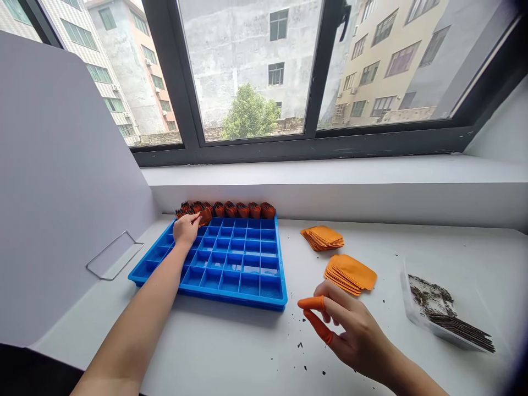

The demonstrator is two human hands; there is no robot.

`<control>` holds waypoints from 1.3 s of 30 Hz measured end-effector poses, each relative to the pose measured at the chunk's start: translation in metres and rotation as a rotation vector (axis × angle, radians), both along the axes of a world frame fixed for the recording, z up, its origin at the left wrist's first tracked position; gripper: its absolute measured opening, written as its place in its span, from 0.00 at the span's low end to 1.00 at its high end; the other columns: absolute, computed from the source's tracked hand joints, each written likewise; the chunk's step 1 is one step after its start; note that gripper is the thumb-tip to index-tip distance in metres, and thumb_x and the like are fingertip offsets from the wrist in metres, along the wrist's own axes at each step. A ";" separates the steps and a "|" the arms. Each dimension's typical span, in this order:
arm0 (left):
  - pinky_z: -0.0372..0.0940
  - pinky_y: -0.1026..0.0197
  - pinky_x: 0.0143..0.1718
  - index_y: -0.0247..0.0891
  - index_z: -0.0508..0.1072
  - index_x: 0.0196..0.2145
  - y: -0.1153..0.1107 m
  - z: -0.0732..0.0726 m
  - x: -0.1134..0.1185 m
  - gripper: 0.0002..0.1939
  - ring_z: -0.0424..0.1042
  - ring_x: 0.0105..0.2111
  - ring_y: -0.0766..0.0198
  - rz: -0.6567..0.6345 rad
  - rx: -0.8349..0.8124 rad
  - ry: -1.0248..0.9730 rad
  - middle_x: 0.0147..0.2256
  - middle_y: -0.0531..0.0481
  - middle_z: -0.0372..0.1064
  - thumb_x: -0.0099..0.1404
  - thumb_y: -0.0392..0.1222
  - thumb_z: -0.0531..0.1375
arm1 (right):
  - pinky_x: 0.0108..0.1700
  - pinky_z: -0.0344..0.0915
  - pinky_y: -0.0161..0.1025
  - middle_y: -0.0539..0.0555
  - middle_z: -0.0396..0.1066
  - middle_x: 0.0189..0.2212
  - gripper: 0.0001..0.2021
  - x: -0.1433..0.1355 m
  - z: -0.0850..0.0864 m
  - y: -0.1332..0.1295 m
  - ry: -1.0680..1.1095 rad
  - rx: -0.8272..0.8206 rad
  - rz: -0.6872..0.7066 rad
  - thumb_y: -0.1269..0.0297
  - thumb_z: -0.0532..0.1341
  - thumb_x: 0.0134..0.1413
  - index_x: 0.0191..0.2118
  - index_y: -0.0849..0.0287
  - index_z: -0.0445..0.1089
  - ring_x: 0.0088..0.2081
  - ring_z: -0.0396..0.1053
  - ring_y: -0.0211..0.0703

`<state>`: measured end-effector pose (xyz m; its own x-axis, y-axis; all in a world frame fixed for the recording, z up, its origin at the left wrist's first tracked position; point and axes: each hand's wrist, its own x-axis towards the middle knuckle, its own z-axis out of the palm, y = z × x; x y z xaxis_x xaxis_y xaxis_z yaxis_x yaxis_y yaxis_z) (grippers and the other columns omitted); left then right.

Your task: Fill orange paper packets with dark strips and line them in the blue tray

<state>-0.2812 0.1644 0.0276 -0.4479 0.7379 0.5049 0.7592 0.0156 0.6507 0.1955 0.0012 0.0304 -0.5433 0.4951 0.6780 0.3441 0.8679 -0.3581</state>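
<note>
Orange-brown and glossy, the small packet sits pinched in your left hand, its fingers closed on the near-left edge and the body of the packet projecting to their right. Its long axis is foreshortened and cannot be read securely. Directly beyond these fingers, and running off to their right, a row of dark-edged packets lines the far side of the blue tray; whether the held packet touches the row cannot be told. The tray's divided compartments spread to the right of the left fingers and nearer to you.

Your right hand hovers over the tabletop, well apart from the row. Its thumb and forefinger, in orange finger cots, are set narrow, with a slight gap and nothing visible between them. Note the governing relation: the held packet lies far to the left of the right fingers and beyond them, so the left hand is nearer to the row, whereas the right is nearer to the fanned orange pouches just beyond it. A second orange stack lies farther out. To the right of the right fingers stands a clear box with dark strips.
</note>
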 end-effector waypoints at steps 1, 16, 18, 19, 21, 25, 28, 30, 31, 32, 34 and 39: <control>0.76 0.50 0.52 0.43 0.88 0.46 -0.001 0.001 0.000 0.11 0.83 0.43 0.50 0.011 -0.005 0.052 0.41 0.45 0.84 0.71 0.44 0.66 | 0.27 0.65 0.33 0.51 0.68 0.35 0.12 0.000 0.001 0.000 -0.001 -0.001 0.000 0.77 0.60 0.70 0.52 0.56 0.74 0.28 0.65 0.34; 0.71 0.57 0.42 0.47 0.88 0.46 -0.001 0.002 0.010 0.13 0.77 0.45 0.50 0.055 -0.122 0.393 0.41 0.44 0.79 0.75 0.46 0.61 | 0.27 0.66 0.33 0.51 0.69 0.35 0.10 0.003 0.002 -0.002 -0.026 -0.006 -0.012 0.74 0.60 0.71 0.51 0.55 0.75 0.28 0.66 0.34; 0.72 0.57 0.43 0.47 0.87 0.48 -0.001 0.002 0.010 0.13 0.78 0.45 0.49 0.062 -0.128 0.397 0.41 0.43 0.78 0.74 0.45 0.61 | 0.27 0.66 0.33 0.52 0.69 0.35 0.11 0.004 0.001 -0.001 -0.028 -0.007 -0.019 0.74 0.60 0.71 0.52 0.55 0.75 0.28 0.66 0.34; 0.72 0.56 0.44 0.47 0.86 0.50 -0.002 0.002 0.009 0.13 0.78 0.45 0.49 0.061 -0.129 0.398 0.42 0.43 0.78 0.74 0.44 0.62 | 0.27 0.66 0.33 0.52 0.69 0.36 0.11 0.004 0.000 0.000 -0.031 -0.007 -0.021 0.75 0.60 0.71 0.52 0.56 0.74 0.28 0.66 0.34; 0.72 0.55 0.47 0.46 0.83 0.55 -0.005 0.003 0.007 0.15 0.79 0.47 0.48 0.051 -0.128 0.397 0.44 0.43 0.79 0.73 0.41 0.63 | 0.27 0.66 0.33 0.52 0.69 0.36 0.11 0.005 0.000 0.000 -0.038 -0.004 -0.018 0.75 0.61 0.71 0.52 0.56 0.74 0.28 0.65 0.34; 0.72 0.55 0.48 0.42 0.76 0.57 -0.010 0.004 0.002 0.20 0.80 0.44 0.50 0.047 -0.127 0.392 0.43 0.45 0.80 0.67 0.36 0.67 | 0.28 0.66 0.33 0.52 0.68 0.36 0.10 0.005 0.001 0.000 -0.047 0.005 -0.012 0.75 0.60 0.71 0.52 0.56 0.74 0.28 0.65 0.34; 0.71 0.57 0.43 0.41 0.75 0.46 -0.012 0.006 0.001 0.11 0.79 0.39 0.53 0.057 -0.148 0.412 0.39 0.47 0.79 0.66 0.36 0.68 | 0.27 0.65 0.33 0.52 0.68 0.35 0.10 0.004 0.003 -0.001 -0.056 0.015 -0.015 0.74 0.60 0.71 0.52 0.56 0.74 0.27 0.64 0.34; 0.70 0.58 0.41 0.42 0.75 0.39 -0.013 0.007 0.002 0.06 0.78 0.39 0.52 0.071 -0.165 0.436 0.38 0.47 0.77 0.66 0.37 0.68 | 0.27 0.65 0.33 0.52 0.69 0.35 0.10 0.004 0.004 -0.001 -0.058 0.018 -0.019 0.74 0.60 0.71 0.51 0.56 0.74 0.27 0.64 0.34; 0.69 0.58 0.40 0.42 0.74 0.36 -0.014 0.007 0.003 0.05 0.77 0.39 0.52 0.081 -0.174 0.448 0.38 0.46 0.76 0.67 0.38 0.68 | 0.27 0.65 0.33 0.52 0.69 0.35 0.10 0.004 0.004 -0.001 -0.058 0.017 -0.020 0.74 0.60 0.71 0.51 0.56 0.74 0.27 0.64 0.34; 0.68 0.58 0.39 0.42 0.74 0.34 -0.014 0.007 0.004 0.05 0.77 0.40 0.52 0.092 -0.181 0.458 0.38 0.46 0.76 0.67 0.38 0.68 | 0.27 0.65 0.33 0.52 0.69 0.35 0.10 0.004 0.004 -0.001 -0.060 0.016 -0.020 0.74 0.60 0.71 0.51 0.56 0.74 0.27 0.64 0.34; 0.67 0.59 0.37 0.42 0.76 0.33 -0.015 0.007 0.006 0.05 0.76 0.40 0.51 0.116 -0.194 0.475 0.39 0.45 0.75 0.68 0.40 0.67 | 0.27 0.65 0.33 0.52 0.69 0.36 0.10 0.004 0.004 -0.001 -0.065 0.011 -0.016 0.74 0.60 0.71 0.51 0.56 0.74 0.27 0.65 0.34; 0.67 0.57 0.37 0.44 0.82 0.38 -0.014 0.007 0.011 0.05 0.75 0.46 0.47 0.155 -0.212 0.503 0.44 0.42 0.75 0.71 0.41 0.65 | 0.27 0.65 0.33 0.52 0.69 0.36 0.10 0.003 0.005 -0.003 -0.064 0.015 -0.012 0.74 0.60 0.71 0.51 0.56 0.75 0.27 0.65 0.34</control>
